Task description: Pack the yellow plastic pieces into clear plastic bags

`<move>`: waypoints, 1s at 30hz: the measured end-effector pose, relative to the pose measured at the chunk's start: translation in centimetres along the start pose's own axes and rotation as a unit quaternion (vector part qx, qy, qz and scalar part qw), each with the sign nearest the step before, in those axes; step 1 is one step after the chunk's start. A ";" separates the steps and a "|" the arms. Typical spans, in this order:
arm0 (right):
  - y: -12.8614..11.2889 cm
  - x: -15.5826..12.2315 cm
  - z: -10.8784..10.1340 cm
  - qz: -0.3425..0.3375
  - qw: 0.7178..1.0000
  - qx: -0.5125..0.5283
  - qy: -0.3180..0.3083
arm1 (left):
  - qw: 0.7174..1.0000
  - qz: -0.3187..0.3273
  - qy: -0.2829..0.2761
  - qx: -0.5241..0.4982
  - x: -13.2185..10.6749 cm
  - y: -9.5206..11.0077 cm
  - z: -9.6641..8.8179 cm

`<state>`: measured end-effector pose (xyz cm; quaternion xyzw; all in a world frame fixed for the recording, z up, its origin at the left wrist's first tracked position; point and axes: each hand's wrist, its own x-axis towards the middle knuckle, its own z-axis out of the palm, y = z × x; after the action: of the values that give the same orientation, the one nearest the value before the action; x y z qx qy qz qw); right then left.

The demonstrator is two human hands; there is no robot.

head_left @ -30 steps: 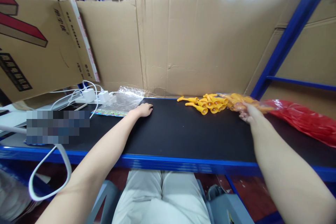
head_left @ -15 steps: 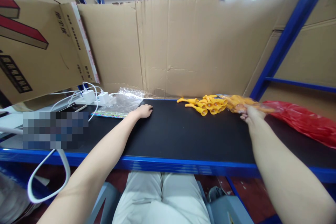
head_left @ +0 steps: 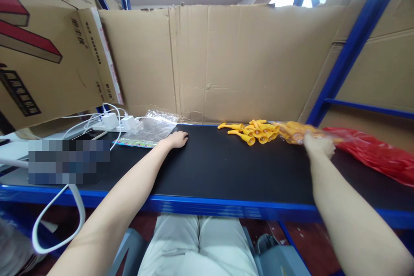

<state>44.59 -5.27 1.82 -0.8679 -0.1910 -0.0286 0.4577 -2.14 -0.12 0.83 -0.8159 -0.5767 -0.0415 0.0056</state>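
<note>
My left hand (head_left: 177,139) lies palm down on the black tabletop (head_left: 223,177), fingers loosely extended and holding nothing. It is just right of a clear plastic bag (head_left: 155,125) with a colourful strip along its lower edge. At the right, my right hand (head_left: 318,145) is closed at a clear bag of yellow horn-shaped pieces (head_left: 293,131); its fingers are curled and slightly blurred, and part of the bag is hidden behind it. Several loose yellow horn-shaped pieces (head_left: 258,130), with flared ends, lie in a pile left of that bag.
A red plastic bag (head_left: 371,151) lies at the far right. White chargers (head_left: 110,120) and cables sit at the back left, beside a pixelated patch. Cardboard (head_left: 239,64) walls the back; a blue post (head_left: 352,47) leans at the right. A blue edge (head_left: 226,207) runs along the front.
My right hand has shifted slightly right and turned, so its curled fingers now show on the right side. My left hand stays in place. The view has tilted slightly.
</note>
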 end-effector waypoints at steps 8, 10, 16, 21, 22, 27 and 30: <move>-0.3 -0.8 -0.6 -0.029 0.994 0.082 0.071 | 1.000 -0.002 0.002 -0.004 0.0 0.1 0.0; -0.2 -0.5 -0.3 -0.066 0.989 0.107 0.082 | 1.000 -0.002 0.005 -0.005 0.0 0.0 0.0; -0.2 -0.2 0.2 -0.124 0.983 0.103 0.092 | 1.000 -0.002 0.009 -0.010 0.0 -0.1 0.1; -0.4 -0.8 0.0 -0.117 0.989 0.044 0.081 | 1.000 -0.006 0.008 -0.011 0.0 0.0 0.1; -0.5 -1.0 -0.1 -0.129 0.988 0.030 0.083 | 1.000 -0.006 0.008 -0.011 0.0 0.0 0.0; -1.1 -1.7 -0.4 -0.213 0.971 -0.027 0.110 | 1.000 -0.009 0.008 0.006 -0.3 0.1 -0.6; -1.9 -2.3 -0.6 -0.322 0.939 -0.037 0.112 | 0.998 -0.048 0.027 0.043 -0.7 0.0 -1.1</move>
<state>41.81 -5.45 3.15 -0.7671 -0.4067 -0.2791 0.4101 -2.47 -0.87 1.86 -0.7849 -0.6160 -0.0387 0.0541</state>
